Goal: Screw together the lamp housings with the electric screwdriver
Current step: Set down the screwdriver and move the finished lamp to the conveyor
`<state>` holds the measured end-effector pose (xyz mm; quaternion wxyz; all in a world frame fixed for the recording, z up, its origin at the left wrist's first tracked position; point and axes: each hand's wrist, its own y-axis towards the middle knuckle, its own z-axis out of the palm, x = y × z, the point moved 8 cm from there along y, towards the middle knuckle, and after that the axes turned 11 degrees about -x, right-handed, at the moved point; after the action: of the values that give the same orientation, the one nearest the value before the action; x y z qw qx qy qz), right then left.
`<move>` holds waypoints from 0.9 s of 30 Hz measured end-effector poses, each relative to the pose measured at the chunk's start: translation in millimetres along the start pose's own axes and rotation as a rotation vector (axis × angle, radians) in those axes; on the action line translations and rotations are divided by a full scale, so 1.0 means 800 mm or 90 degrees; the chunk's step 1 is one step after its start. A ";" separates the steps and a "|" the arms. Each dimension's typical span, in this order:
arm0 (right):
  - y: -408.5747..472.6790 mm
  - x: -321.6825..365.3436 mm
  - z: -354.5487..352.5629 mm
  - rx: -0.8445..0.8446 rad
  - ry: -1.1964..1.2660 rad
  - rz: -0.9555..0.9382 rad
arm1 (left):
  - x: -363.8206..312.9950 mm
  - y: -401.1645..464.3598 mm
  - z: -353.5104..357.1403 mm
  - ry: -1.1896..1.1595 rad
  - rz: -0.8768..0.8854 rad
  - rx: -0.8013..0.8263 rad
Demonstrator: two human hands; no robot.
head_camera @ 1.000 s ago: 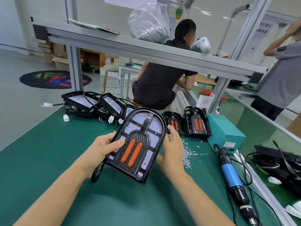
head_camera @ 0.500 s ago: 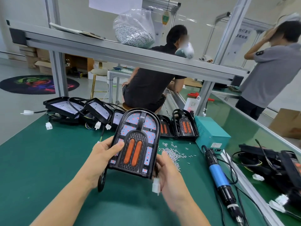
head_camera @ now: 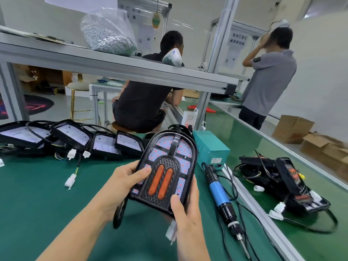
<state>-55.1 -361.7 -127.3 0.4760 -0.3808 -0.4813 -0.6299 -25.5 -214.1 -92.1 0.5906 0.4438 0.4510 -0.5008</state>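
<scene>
A clear bag of screws (head_camera: 108, 33) sits on the upper shelf (head_camera: 113, 65); behind, one person (head_camera: 143, 102) sits on a stool, another (head_camera: 267, 81) stands near cardboard boxes (head_camera: 293, 129)

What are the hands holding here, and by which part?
Both hold one lamp housing above the table: the left hand grips its left edge, thumb on the face; the right hand grips its lower right corner.
</scene>
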 end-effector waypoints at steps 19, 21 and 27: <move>-0.004 0.061 -0.207 -0.405 0.029 -0.025 | 0.028 0.025 0.249 0.100 -0.059 0.268; -0.003 0.066 -0.238 -0.432 0.008 -0.015 | 0.036 0.027 0.277 0.114 -0.068 0.288; -0.005 0.086 -0.321 -0.535 -0.069 -0.017 | 0.058 0.021 0.361 0.132 -0.069 0.357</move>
<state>-82.2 -626.4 -127.2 0.2451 -0.5679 -0.2123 -0.7565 21.2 -503.4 -78.6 0.3682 0.6137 0.3761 -0.5885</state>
